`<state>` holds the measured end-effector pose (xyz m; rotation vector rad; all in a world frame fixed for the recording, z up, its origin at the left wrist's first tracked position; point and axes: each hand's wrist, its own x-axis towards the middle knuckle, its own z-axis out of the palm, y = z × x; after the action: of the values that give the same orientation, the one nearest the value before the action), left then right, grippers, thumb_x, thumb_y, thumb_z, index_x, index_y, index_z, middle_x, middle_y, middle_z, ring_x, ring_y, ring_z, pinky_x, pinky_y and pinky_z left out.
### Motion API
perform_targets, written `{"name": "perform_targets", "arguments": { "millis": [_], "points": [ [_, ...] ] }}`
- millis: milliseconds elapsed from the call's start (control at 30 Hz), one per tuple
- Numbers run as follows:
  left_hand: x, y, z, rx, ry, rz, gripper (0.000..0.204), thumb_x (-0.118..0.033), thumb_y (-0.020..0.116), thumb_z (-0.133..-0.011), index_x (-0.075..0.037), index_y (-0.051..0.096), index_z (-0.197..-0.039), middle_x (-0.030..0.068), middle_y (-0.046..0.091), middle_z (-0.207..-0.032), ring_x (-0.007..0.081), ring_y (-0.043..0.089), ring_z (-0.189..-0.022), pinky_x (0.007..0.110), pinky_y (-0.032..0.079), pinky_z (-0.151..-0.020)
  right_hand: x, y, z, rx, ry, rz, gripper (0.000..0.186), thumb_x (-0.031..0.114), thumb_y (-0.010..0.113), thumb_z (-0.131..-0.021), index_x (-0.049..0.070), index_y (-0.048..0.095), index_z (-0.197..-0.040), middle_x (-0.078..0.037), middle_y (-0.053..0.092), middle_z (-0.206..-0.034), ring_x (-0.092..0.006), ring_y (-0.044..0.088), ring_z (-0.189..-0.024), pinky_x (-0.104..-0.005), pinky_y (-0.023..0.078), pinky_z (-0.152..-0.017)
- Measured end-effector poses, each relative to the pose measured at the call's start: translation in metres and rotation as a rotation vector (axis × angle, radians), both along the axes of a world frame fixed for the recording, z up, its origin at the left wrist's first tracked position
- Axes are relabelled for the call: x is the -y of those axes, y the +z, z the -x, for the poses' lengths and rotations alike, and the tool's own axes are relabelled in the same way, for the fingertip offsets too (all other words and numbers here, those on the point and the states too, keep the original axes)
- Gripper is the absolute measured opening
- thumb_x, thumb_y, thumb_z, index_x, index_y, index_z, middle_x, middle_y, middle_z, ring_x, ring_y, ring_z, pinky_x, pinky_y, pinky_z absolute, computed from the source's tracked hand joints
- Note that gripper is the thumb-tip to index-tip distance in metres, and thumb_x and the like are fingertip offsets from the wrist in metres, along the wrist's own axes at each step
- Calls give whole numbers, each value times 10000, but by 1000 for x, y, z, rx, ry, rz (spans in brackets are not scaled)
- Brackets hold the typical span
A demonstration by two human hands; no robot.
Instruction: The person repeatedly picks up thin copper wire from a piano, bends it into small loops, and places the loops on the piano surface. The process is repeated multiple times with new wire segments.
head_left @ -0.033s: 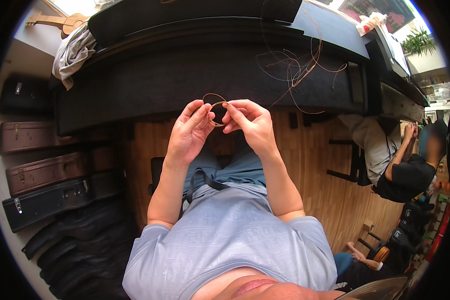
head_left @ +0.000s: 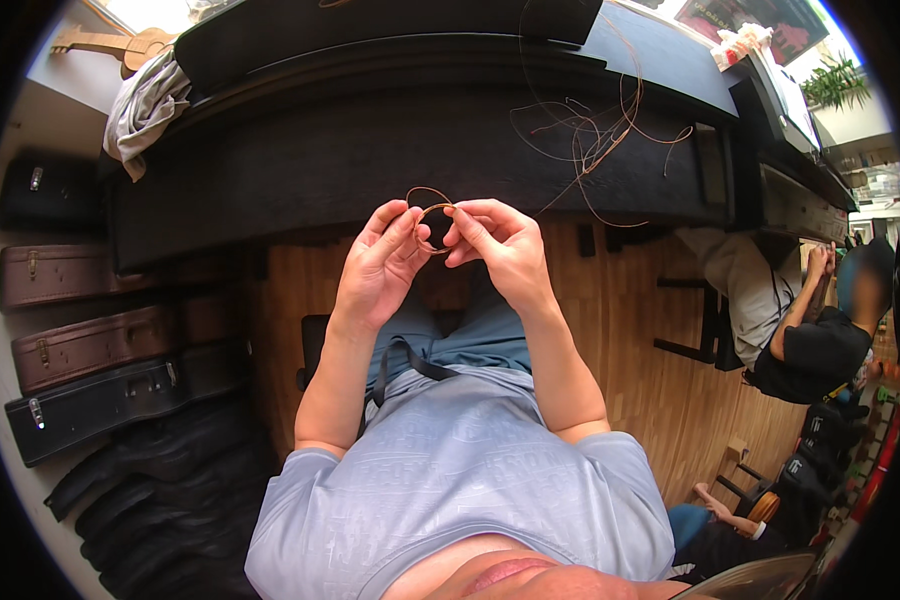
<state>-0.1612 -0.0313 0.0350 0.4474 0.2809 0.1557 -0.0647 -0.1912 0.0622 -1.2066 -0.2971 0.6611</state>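
A small ring of copper-coloured coiled guitar string (head_left: pixel 431 249) is held up between my hands, before the edge of the black table. My left hand (head_left: pixel 382 262) pinches its left side with thumb and fingertips. My right hand (head_left: pixel 502 250) grips the upper right of the ring between thumb and index finger. One loose loop of the string (head_left: pixel 429 189) arches above the coil, between the two hands. The fingers partly hide where the coil is held.
Tangled loose strings (head_left: pixel 592 160) lie on the black table (head_left: pixel 320 150), right of my hands. A grey cloth (head_left: pixel 148 112) hangs at its left end, near a ukulele-like instrument (head_left: pixel 130 45). Instrument cases (head_left: pixel 95 345) line the left wall. Another person (head_left: pixel 820 345) sits at right.
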Motion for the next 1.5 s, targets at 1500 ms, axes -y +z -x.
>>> {"name": "perform_targets", "arguments": {
  "millis": [1500],
  "points": [
    [8, 0, -1, -42, 234, -1062, 132, 42, 700, -894, 26, 737, -1019, 83, 670, -996, 161, 675, -863, 264, 565, -842, 0, -8, 7, 117, -197, -42, 176, 93, 638, -983, -42, 658, -1095, -110, 718, -839, -149, 701, -697, -263, 599, -648]
  ]
}}
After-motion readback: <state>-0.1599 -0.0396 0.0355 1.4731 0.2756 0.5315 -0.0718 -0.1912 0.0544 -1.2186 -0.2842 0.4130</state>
